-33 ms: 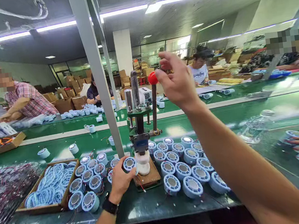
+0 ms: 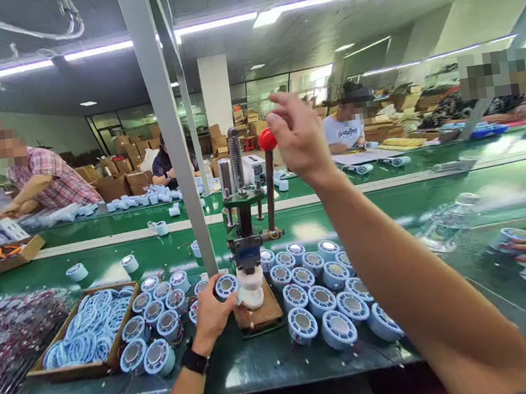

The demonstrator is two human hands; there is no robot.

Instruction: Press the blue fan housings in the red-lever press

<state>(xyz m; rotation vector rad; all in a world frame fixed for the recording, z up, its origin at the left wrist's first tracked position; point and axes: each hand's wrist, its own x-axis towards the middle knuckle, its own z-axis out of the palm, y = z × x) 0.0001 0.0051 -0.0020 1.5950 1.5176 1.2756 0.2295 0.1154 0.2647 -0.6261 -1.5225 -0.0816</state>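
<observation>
My left hand (image 2: 213,310) pinches a round light-blue part (image 2: 227,286) with a silver centre, just left of the white fixture (image 2: 251,288) of a hand press (image 2: 247,231). My right hand (image 2: 300,135) is raised beside the red ball knob (image 2: 267,139) on the upright press lever (image 2: 270,189). Its fingers are spread, with the thumb close to the knob; whether they touch is unclear. Rows of similar blue parts (image 2: 322,300) stand right of the press, and another group (image 2: 154,311) stands left of my left hand.
A cardboard box (image 2: 68,372) of blue rings is at left, beside a heap of wired parts (image 2: 17,342). A grey post (image 2: 170,125) rises behind my left hand. A clear plastic object (image 2: 451,222) lies at right. Several people work across the green belt.
My right hand has shifted slightly left, nearer the red knob. My left hand still holds the blue part beside the fixture; its dangling wires now show less.
</observation>
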